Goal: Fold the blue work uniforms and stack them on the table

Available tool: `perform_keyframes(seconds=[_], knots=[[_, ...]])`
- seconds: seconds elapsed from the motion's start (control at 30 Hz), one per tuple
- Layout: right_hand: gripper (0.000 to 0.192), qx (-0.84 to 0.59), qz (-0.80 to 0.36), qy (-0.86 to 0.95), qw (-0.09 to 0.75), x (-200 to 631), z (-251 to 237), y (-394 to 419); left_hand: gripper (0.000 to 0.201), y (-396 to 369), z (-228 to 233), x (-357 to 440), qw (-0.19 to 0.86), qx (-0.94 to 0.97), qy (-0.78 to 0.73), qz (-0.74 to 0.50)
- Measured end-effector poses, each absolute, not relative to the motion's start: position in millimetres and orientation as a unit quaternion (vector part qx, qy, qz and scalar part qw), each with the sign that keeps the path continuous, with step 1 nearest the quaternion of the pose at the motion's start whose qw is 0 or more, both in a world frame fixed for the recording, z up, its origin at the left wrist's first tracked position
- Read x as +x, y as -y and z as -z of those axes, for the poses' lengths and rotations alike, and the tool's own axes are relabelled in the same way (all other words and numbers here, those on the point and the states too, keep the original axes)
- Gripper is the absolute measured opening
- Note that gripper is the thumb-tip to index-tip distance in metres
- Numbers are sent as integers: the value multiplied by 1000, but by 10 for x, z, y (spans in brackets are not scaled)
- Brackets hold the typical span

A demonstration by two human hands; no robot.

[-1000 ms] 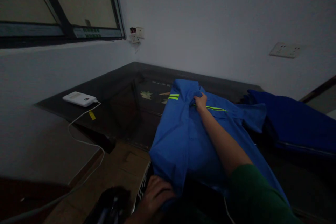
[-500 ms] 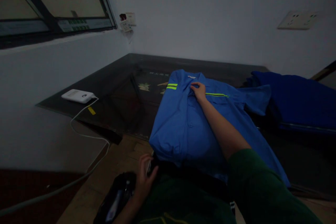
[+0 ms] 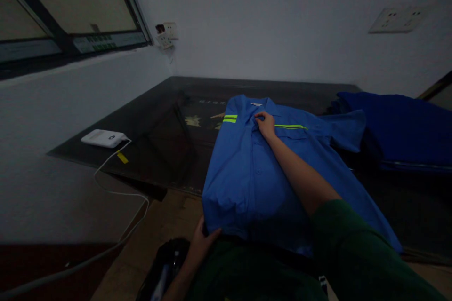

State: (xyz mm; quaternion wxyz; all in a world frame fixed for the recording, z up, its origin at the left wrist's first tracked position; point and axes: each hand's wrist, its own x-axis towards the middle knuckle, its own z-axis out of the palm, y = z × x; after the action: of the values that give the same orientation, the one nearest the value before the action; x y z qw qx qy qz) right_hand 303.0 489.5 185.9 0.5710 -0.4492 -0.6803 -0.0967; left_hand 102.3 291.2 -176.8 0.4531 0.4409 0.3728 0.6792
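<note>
A blue short-sleeved work shirt [image 3: 229,169] with yellow-green stripes lies front up on the dark table, its collar at the far end and its lower edge towards me. Just below the collar, my right hand [image 3: 266,126] is closed in a pinch on the front of the shirt. My left hand [image 3: 204,244] is at the shirt's lower left corner, thumb on top of the cloth and its other fingers hidden beneath it. The left side of the shirt is folded inward, and only the right sleeve is spread out.
Darker blue folded cloth [image 3: 413,131] is stacked at the right. On the table's [image 3: 158,117] left end lies a white power bank [image 3: 104,138] with a white cable [image 3: 120,193] hanging off the edge. Walls stand behind and left. A black bag-like object [image 3: 165,263] is beside my left forearm.
My left hand has moved from beside the table edge onto the shirt's lower left corner and taken hold of it. My right hand keeps its pinch near the collar.
</note>
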Motion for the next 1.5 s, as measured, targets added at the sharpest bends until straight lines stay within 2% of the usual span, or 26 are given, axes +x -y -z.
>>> perform_keyframes(seconds=[0.07, 0.13, 0.2, 0.27, 0.33, 0.4, 0.5, 0.57, 0.7, 0.9, 1.03, 1.23, 1.37, 1.43, 1.5], knots=[[23, -460, 80, 686, 558, 3034, -1911, -4890, 57, -2873, 1803, 946, 360, 439, -382, -729], [24, -465, 72, 691, 548, 3064, -1992, -4889, 38, -2852, 1689, 800, 200, 429, -387, -791], [25, -475, 70, 691, 541, 3122, -2085, -4894, 21, -2835, 1356, 628, 60, 445, -362, -817], [29, -496, 64, 685, 530, 3194, -2170, -4899, 11, -2837, 810, 495, -4, 486, -327, -810], [34, -520, 56, 679, 515, 3262, -2232, -4903, 6, -2915, 139, 445, -3, 562, -287, -776], [37, -537, 49, 678, 499, 3311, -2268, -4901, 10, -3143, -538, 477, 37, 598, -252, -760], [41, -542, 47, 690, 478, 3341, -2277, -4876, 16, -3820, -1380, 619, 115, 611, -226, -750], [44, -536, 47, 702, 467, 3341, -2264, -4848, 23, -4404, -1794, 734, 120, 631, -254, -723], [47, -503, 39, 739, 446, 3337, -2222, -4787, 32, -5413, -2330, 957, 48, 698, -353, -621], [25, -484, -25, 755, 442, 3386, -2206, -4658, 23, -6075, -2564, 1188, -26, 802, -309, -511], [31, -482, -35, 760, 435, 3390, -2212, -4471, 25, -6288, -2510, 1263, -57, 835, -307, -454], [42, -442, 16, 783, 438, 3363, -2113, -4167, 26, -6380, -2414, 1319, -97, 831, -329, -438], [52, -496, -111, 756, 413, 3435, -2020, -4106, 29, -6362, -2420, 1304, -156, 799, -361, -456], [52, -512, -186, 727, 418, 3483, -2010, -4120, 30, -6375, -2434, 1265, -167, 788, -366, -466], [47, -519, -215, 707, 431, 3519, -2029, -4138, 30, -6407, -2444, 1210, -154, 800, -354, -459]])
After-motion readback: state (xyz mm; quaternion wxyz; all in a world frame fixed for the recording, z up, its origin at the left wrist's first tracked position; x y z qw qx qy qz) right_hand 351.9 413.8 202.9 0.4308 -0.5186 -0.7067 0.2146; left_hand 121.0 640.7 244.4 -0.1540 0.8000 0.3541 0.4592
